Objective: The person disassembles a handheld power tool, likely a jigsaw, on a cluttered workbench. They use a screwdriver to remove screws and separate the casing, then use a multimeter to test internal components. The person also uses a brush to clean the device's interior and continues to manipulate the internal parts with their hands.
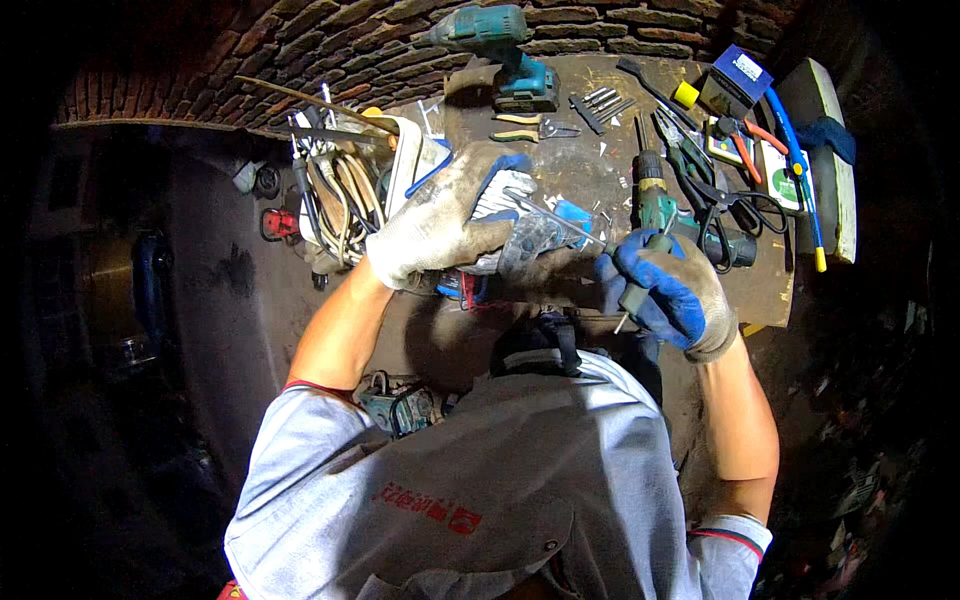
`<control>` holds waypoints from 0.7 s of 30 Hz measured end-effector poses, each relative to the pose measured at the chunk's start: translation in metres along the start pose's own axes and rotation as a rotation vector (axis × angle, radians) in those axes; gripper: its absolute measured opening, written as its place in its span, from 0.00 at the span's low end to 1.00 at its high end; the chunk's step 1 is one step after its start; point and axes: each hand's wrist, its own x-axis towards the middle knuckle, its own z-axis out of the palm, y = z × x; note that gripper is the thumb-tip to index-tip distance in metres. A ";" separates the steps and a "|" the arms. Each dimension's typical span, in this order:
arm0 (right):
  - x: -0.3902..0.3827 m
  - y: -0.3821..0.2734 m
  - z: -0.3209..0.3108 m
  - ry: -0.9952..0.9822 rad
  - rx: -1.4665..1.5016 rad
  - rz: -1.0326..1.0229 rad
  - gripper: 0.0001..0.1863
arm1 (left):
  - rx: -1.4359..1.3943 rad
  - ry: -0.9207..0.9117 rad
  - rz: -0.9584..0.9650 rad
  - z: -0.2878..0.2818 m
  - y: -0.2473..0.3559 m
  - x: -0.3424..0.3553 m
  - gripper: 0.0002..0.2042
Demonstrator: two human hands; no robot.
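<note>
Blue-palmed right hand (672, 286) — curled round tool (633, 298)

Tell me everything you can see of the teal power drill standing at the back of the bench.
The teal power drill has a rounded body, a handle and a wider base, with darker parts; the casing looks like plastic. It stands upright on that base on the bench top, nose pointing left, before the brick wall. Pliers lie just nearer the person. Neither the left hand nor the right hand touches it. Whether a bit is fitted isn't clear.
</note>
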 end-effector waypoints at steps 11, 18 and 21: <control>-0.010 -0.018 0.001 0.048 -1.623 -0.659 0.31 | 0.034 -0.025 0.049 0.004 0.002 0.013 0.31; -0.038 0.006 -0.003 0.506 -0.497 -0.331 0.28 | 0.052 -0.034 0.076 0.000 0.002 0.013 0.32; -0.041 0.020 -0.010 0.173 0.031 -0.178 0.21 | 0.026 -0.055 0.056 0.000 0.007 0.016 0.32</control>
